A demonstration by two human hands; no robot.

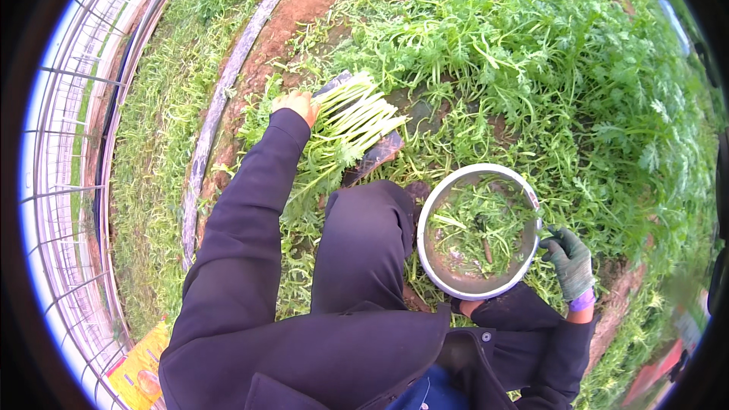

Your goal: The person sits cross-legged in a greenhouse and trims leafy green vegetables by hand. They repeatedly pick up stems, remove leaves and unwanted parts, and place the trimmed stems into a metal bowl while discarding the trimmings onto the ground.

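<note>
My left hand, bare, rests at the leafy end of a row of cut leafy greens with pale stems. The greens lie across a dark flat sheet on the ground; whether the fingers grip them cannot be told. My right hand, in a green-grey glove with a purple cuff, is just right of a round white-rimmed bucket. Its fingers are bent near the rim, and whether they hold a leaf there is unclear. Loose leaves and stem scraps lie inside the bucket.
Dense standing greens grow ahead and to the right. A grey strip runs along bare soil at left, with a metal-framed wall beyond. A yellow printed bag lies at lower left. My bent knee is between sheet and bucket.
</note>
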